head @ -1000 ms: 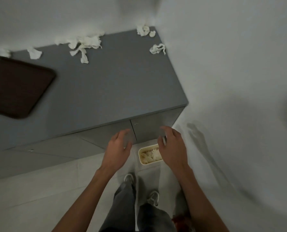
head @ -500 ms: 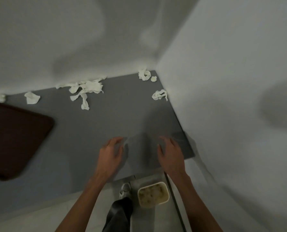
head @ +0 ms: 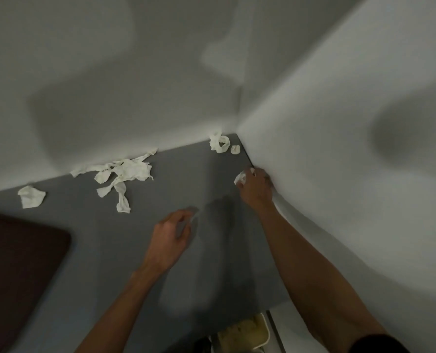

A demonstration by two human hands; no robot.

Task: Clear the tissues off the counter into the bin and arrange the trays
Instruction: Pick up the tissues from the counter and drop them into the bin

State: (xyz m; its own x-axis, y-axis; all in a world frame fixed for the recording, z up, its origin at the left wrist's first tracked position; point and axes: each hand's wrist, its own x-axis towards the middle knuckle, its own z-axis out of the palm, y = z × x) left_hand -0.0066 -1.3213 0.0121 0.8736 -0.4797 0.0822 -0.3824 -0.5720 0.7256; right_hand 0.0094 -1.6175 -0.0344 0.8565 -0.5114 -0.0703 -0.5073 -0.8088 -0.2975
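The right hand (head: 256, 186) pinches a crumpled tissue (head: 240, 178) beside the wall (head: 339, 174) at the tabletop's (head: 173, 179) right edge, the left hand (head: 170, 235) hovering loosely open and empty, so a thin grip may shed scraps short of the bin (head: 245, 332) below.

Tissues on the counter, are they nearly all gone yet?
Not nearly. Done: the bin below the counter seems to hold some pale scraps. In hand: the right hand grips a crumpled tissue by the wall; the left hand hovers open. Left: the torn pile, a lone wad, the corner pieces, and the dark tray to arrange.
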